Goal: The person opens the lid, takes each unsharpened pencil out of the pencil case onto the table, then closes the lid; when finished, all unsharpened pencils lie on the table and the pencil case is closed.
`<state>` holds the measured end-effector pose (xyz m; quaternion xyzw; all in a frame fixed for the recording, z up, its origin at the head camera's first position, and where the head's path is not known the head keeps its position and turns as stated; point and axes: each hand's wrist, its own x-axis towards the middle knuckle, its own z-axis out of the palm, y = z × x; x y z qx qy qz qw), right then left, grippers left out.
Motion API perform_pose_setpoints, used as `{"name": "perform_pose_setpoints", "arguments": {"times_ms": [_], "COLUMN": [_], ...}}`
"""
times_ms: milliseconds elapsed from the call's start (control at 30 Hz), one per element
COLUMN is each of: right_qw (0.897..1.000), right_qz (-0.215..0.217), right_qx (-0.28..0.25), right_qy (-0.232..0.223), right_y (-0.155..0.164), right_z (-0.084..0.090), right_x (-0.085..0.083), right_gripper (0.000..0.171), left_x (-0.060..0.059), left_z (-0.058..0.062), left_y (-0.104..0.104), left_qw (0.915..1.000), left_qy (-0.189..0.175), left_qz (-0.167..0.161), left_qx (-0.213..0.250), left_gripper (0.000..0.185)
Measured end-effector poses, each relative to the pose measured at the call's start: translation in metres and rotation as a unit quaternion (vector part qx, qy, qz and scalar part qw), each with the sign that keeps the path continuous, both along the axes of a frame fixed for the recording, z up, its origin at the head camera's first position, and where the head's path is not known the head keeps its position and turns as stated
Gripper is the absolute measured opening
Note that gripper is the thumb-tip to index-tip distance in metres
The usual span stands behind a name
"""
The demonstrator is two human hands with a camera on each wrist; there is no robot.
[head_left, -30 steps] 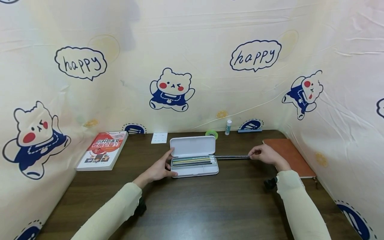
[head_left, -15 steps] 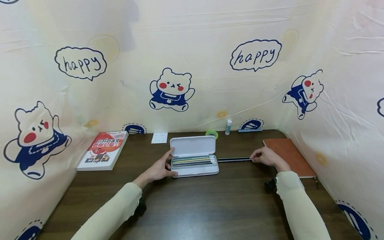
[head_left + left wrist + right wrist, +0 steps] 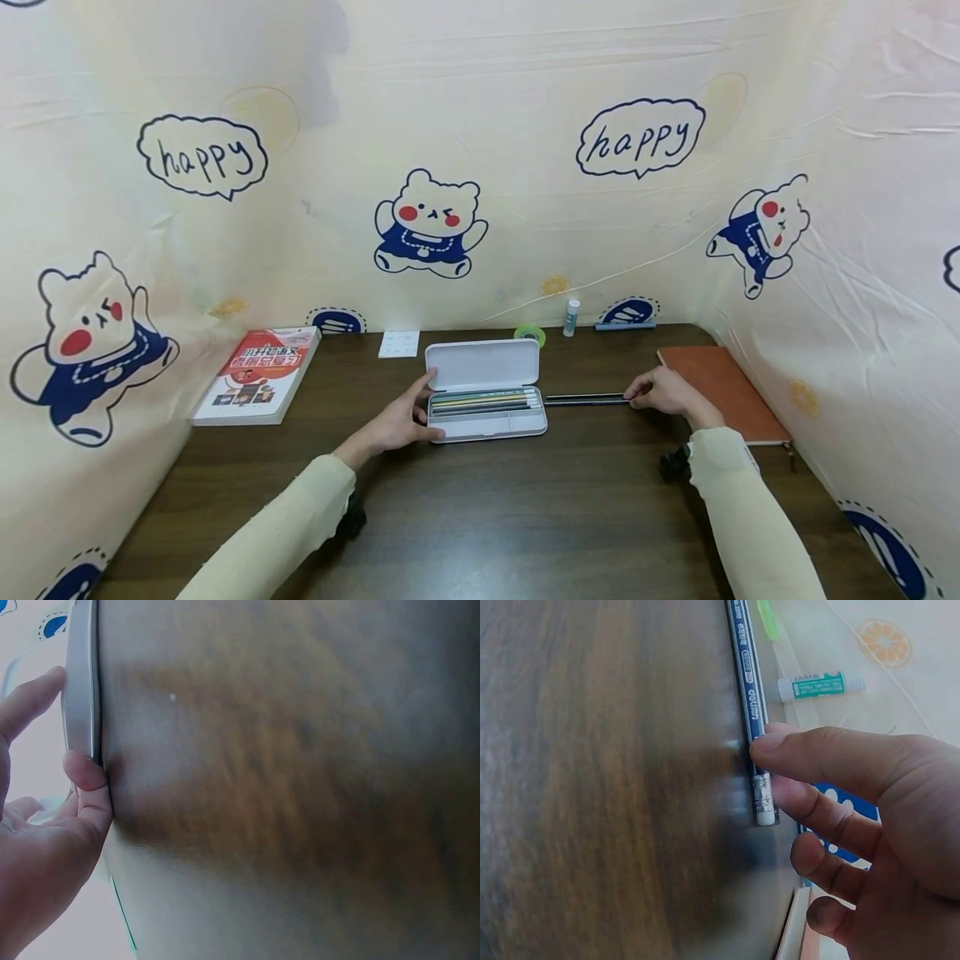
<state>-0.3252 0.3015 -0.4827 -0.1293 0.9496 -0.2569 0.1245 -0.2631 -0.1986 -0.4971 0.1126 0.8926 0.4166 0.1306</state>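
Observation:
A white pencil case point(image 3: 480, 427) lies with its lid up at the middle of the table, several pencils point(image 3: 483, 402) in its rear compartment. My left hand point(image 3: 397, 423) grips the case's left end, thumb at the front corner and fingers toward the hinge. In the left wrist view, finger and thumb touch the case's grey edge point(image 3: 81, 690). To the right of the case, my right hand point(image 3: 663, 392) pinches a dark blue pencil point(image 3: 746, 682) near its white eraser. A second dark strip runs along that pencil; whether it is another pencil I cannot tell.
A red and white book point(image 3: 255, 379) lies at the left, a brown notebook point(image 3: 723, 396) at the right. Along the back are a white card point(image 3: 398, 344), green tape point(image 3: 529, 333), a glue stick point(image 3: 572, 318) and a blue stick-like item point(image 3: 625, 327). A printed curtain surrounds the table.
My right hand has shifted the pencil slightly toward me and to the right, with its far end now just off the case. My left hand has stayed put on the case.

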Motion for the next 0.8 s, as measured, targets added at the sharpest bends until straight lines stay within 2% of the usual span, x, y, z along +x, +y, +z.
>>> {"name": "perform_pose_setpoints", "arguments": {"times_ms": [167,533,800], "right_qw": [1.000,0.994,0.992], "right_qz": [0.005,0.062,0.094], "right_qx": [-0.015,-0.073,-0.071], "right_qy": [0.015,0.049,0.047], "right_y": [-0.006,-0.048,-0.084], "right_z": [0.007,0.022,0.027], "right_x": [0.002,0.004,0.005], "right_gripper": [0.011,0.020,0.023], "left_x": [-0.001,-0.001,0.000], "left_z": [0.001,-0.001,-0.002], "left_y": [-0.001,-0.001,-0.001], "left_qw": [1.0000,0.9999,0.9999], "left_qy": [0.003,0.010,0.011], "left_qz": [-0.001,-0.004,-0.003], "left_qx": [-0.002,-0.002,-0.006], "left_gripper": [0.111,0.109,0.108]}}
